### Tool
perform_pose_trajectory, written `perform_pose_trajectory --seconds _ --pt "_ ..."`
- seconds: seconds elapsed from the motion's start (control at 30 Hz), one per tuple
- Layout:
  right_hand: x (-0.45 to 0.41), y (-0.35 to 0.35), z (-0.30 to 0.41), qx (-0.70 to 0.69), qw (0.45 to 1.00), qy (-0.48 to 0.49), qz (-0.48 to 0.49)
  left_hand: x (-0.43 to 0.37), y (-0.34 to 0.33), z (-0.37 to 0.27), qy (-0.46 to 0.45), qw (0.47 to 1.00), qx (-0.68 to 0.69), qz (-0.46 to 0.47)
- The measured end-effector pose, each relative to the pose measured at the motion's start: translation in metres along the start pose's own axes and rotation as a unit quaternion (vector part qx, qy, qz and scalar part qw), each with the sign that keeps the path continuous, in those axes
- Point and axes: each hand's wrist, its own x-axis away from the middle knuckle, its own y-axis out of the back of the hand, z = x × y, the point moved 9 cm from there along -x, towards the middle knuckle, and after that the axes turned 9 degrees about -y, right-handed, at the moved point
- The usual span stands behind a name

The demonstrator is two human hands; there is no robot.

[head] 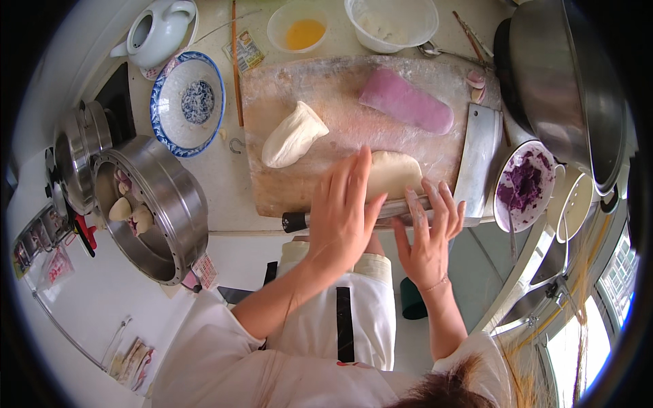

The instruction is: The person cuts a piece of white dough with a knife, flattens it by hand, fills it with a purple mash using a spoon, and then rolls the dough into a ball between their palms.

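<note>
A piece of white dough (pixel 393 173) lies flattened at the front of the floured wooden board (pixel 285 188). Before it, along the board's near edge, is a metallic cylinder with a black end cap (pixel 294 222), its exact kind unclear. My left hand (pixel 341 204) lies flat over the cylinder, fingers straight and reaching beside the dough's left side. With fingers spread, my right hand (pixel 426 224) touches the cylinder's right part; its fingertips are close to the dough's near edge. Behind are a white dough log (pixel 295 135) and a purple dough log (pixel 406 102). My hands hide part of the cylinder.
A cleaver (pixel 477 158) lies at the board's right edge, beside a bowl of purple mash (pixel 525 178) and a large metal pot (pixel 551 76). Leftward stand a blue-and-white bowl (pixel 217 104) and a steamer (pixel 178 199) holding buns. Bowls of yellow liquid (pixel 305 34) and flour (pixel 390 25) stand behind.
</note>
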Motion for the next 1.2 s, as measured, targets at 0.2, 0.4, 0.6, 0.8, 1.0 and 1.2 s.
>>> perform_pose_trajectory --seconds 0.2,0.4,0.6,0.8,1.0,1.2 --pt "-0.01 0.016 0.001 -0.012 0.997 0.063 0.036 -0.041 -0.006 0.009 0.015 0.998 0.034 0.054" --pt "0.006 0.045 0.008 -0.021 0.99 0.126 0.065 -0.04 -0.001 -0.016 -0.029 0.991 0.072 0.105" --pt "0.007 0.076 -0.001 -0.099 0.989 0.108 0.028 -0.046 0.054 -0.056 -0.204 0.977 0.058 -0.01" --pt "-0.018 0.066 0.001 -0.121 0.988 0.09 -0.013 -0.018 0.028 -0.028 -0.13 0.979 0.073 0.137" --pt "-0.048 0.04 0.004 -0.121 0.989 0.037 -0.073 -0.039 0.025 -0.011 -0.133 0.99 -0.034 0.012" --pt "-0.068 0.03 -0.004 -0.185 0.975 -0.027 -0.121 -0.043 -0.002 0.004 -0.164 0.972 -0.166 -0.002"
